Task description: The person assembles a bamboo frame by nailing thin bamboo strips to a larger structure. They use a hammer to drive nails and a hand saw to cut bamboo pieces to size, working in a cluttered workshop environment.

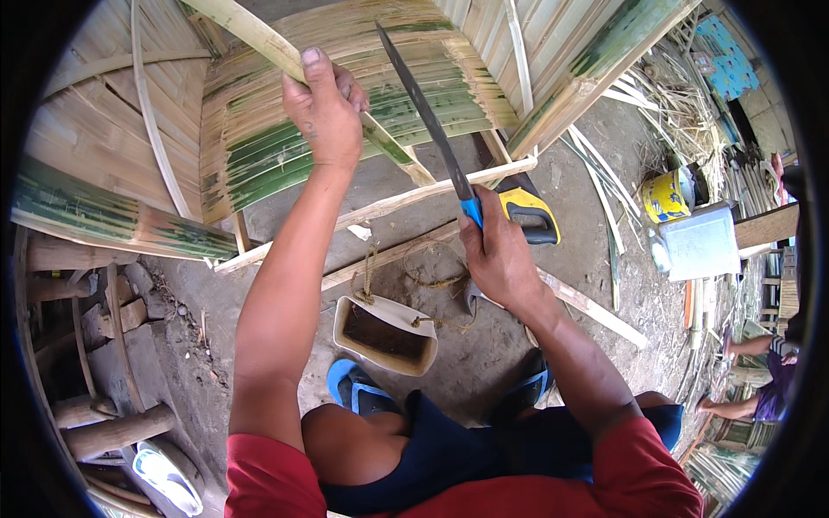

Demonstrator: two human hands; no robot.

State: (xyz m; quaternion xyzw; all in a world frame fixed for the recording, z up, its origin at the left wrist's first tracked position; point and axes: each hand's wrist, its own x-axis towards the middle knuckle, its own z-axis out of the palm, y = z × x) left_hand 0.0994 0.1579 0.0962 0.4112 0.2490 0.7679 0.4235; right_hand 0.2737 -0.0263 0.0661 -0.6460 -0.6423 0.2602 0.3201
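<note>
My left hand (324,112) is closed around a long split bamboo strip (250,34), thumb on top. The strip slants down to the right, and its lower end (419,171) comes close to the front rail (371,210) of a bamboo frame; whether they touch I cannot tell. My right hand (501,255) grips the blue handle of a long knife (427,112), its dark blade pointing up and away, just right of the strip. Beyond both hands lie the green and tan slats (285,168) of the frame. A handsaw's yellow and black handle (531,214) shows beside my right hand.
Between my slippered feet stands a cut-open pale container (389,341) with a rope. Bamboo strips (596,306) and shavings lie on the right. A yellow bucket (667,197) and a white container (701,242) stand there too. Another person's legs (747,401) show at far right; logs (121,432) at left.
</note>
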